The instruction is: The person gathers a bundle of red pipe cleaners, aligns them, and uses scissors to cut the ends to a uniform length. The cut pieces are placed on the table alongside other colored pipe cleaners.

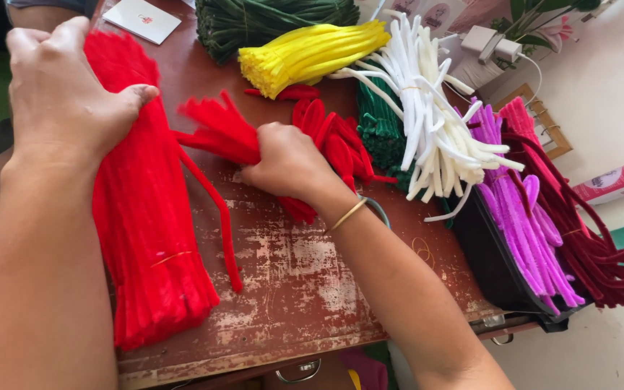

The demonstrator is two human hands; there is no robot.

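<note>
Right hand (287, 162): closed in a fist around a small clump of fuzzy red chenille stems (218, 130), cut ends fanning out past the thumb side, folded loops bunched behind the knuckles (341, 148). A thin gold bangle (348, 214) sits at the wrist.

Left hand (63, 94): spread flat, palm down, pressing the top of a long thick bundle of red chenille stems (149, 238); thumb hooked over the bundle's edge toward the right hand. It pins rather than grips.

Between the two hands we note one loose red stem (218, 217) trailing down across the worn, paint-flaked brown worktop (297, 289).

Progress, as we judge it: a small share of red stems is pulled out and folded; the big bundle looks barely reduced, so most remains.

Beyond the right hand: yellow bundle (312, 54), white bundle (427, 123), dark green stems (380, 123), then a black tray (485, 260) with purple and maroon stems overhanging the worktop's far side.

Open room: bare worktop below the right wrist, running to the near edge. The tray side is crowded.
</note>
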